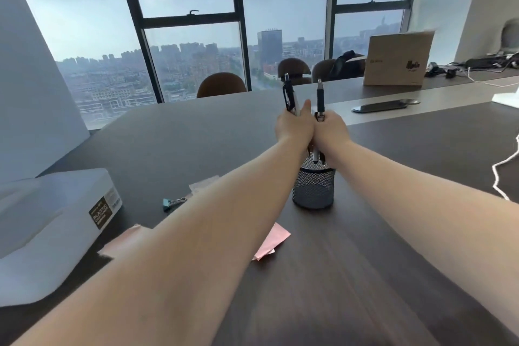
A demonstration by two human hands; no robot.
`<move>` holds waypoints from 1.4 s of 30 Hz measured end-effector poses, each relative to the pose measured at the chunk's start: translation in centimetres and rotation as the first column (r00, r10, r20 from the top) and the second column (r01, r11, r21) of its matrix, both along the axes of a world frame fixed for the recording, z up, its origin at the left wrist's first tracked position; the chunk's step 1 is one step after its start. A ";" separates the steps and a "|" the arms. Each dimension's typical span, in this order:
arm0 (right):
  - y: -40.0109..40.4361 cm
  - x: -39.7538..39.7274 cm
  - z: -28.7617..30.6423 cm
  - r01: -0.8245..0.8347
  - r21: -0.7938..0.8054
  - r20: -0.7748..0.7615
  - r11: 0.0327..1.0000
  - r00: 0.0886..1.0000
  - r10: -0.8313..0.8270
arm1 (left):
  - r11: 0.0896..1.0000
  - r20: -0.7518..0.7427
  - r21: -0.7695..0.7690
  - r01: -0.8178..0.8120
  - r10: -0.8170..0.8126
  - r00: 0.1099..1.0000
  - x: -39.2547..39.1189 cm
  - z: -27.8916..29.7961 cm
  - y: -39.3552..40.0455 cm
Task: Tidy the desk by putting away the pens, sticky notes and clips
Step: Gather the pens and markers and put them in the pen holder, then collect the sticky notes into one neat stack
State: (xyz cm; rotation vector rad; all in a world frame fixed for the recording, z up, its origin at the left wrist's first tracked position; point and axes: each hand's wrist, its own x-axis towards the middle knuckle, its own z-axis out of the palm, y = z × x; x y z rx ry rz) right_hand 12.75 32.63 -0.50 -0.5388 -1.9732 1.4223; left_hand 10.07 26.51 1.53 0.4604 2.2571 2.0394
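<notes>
**Both hands grip pens above the mesh pen holder**

The left hand [293,128] and the right hand [331,130] are held side by side, touching, directly over a black mesh pen holder [313,188] that stands upright on the dark tabletop [196,132]. The left hand's fingers are clamped around a black-and-white pen [289,98], whose clip end sticks up above the thumb. The right hand's fingers are clamped around a black pen [320,97], which stands nearly upright with its upper end above the fist. Below the two hands, the lower ends of pens [316,156] show just above the holder's rim; whether they are already inside cannot be told.

Left of the holder, a blue binder clip [172,202] lies on the tabletop, with some pale sticky notes [203,183] just beyond it. A pink sticky note [273,240] lies nearer the person, between the two forearms, and another pink note [123,240] shows beside the left forearm. A white plastic box [50,222] with a dark label sits at the left edge. Farther off on the right lie a dark phone [379,106], a cardboard box [397,59] and a white cable [502,177].
</notes>
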 end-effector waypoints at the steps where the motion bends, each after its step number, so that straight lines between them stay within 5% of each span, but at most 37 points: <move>1: 0.1 0.0 -0.4 -0.003 0.000 0.016 1.000 1.000 0.003 | 1.000 0.025 -0.015 0.009 -0.009 1.000 -0.1 -0.6 0.1; 18: -0.3 0.8 -0.5 0.033 0.051 -0.024 0.998 0.999 -0.032 | 0.997 0.014 -0.069 0.045 -0.045 0.999 0.2 -1.7 -2.2; 29: -2.5 2.1 3.3 -0.008 0.303 0.021 0.953 1.000 0.002 | 0.996 -0.073 -0.073 -0.057 0.052 0.996 -0.3 1.0 -6.8; 37: -7.8 2.0 3.6 -0.169 0.286 0.097 0.943 0.984 0.147 | 0.962 -0.050 -0.268 -0.049 0.037 0.998 -1.9 0.7 -16.7; 42: -10.8 1.0 1.7 -0.298 0.280 0.246 0.913 0.941 0.231 | 0.812 -0.012 -0.582 -0.037 0.036 0.999 -2.6 -1.6 -23.6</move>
